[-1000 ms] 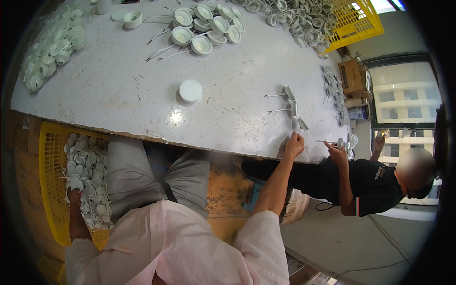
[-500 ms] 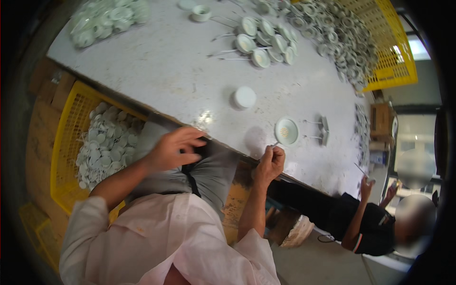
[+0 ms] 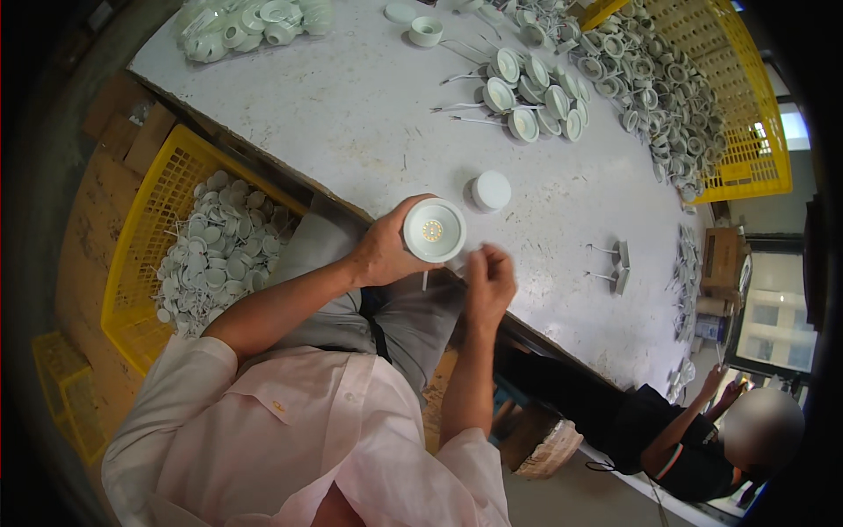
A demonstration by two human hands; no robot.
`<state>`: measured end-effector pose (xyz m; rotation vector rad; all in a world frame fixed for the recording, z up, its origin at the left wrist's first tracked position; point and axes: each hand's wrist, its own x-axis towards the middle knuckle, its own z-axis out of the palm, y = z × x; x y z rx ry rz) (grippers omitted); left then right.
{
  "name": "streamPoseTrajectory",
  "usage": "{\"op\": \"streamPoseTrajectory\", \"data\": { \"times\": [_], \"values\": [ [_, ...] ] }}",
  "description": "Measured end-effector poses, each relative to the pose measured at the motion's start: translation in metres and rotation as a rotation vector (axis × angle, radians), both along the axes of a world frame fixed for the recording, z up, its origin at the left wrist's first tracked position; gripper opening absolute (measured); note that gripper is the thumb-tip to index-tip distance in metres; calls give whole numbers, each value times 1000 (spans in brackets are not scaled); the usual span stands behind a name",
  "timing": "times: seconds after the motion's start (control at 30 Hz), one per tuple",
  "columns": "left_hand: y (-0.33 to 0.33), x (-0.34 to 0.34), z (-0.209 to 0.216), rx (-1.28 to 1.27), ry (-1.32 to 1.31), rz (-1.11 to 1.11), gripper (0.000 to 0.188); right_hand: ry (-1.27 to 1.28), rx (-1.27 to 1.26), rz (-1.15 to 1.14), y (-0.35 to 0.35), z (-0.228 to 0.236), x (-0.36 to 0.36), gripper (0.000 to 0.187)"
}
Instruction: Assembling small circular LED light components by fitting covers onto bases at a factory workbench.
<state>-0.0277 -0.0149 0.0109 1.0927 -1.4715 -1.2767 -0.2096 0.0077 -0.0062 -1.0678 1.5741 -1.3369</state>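
A round white LED downlight (image 3: 435,230) is tilted face up over the table's front edge, its ring of small yellow LEDs showing inside. My left hand (image 3: 391,244) grips it from the left, fingers wrapped behind it. A short white wire end hangs below it. Just to its right is my right hand (image 3: 489,285), its fingers drawn together and slightly blurred. Whatever may be between them I cannot make out. Beyond the hands, a white round cap-like part (image 3: 491,191) stands on the table.
Several wired downlights (image 3: 527,92) lie grouped on the table (image 3: 351,114). Behind them a heap of grey-white rings (image 3: 654,75) spills from a yellow crate (image 3: 751,114). Another yellow crate (image 3: 132,263) of white discs (image 3: 211,250) is at my left. A co-worker (image 3: 694,448) sits at the right.
The downlight has moved from the table into my left hand, which was empty and has come right. My right hand has shifted slightly left and no longer visibly pinches the wire.
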Motion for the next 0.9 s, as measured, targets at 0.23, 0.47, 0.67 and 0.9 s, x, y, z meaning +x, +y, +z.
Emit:
{"op": "streamPoseTrajectory", "data": {
  "times": [0.23,0.47,0.67,0.9],
  "values": [
    [9,6,-5,14,-32,24,79,327,36,-67,-93,4,-27,36],
    [12,8,-12,30,-21,23,75,124,16,-61,-100,-6,-35,30],
    [13,1,-15,73,8,-28,75,-293,91,-88,-88,-10,-53,16],
    [8,-1,-16,98,-5,-42,75,-570,78,-83,-53,0,-44,11]
  ]
}}
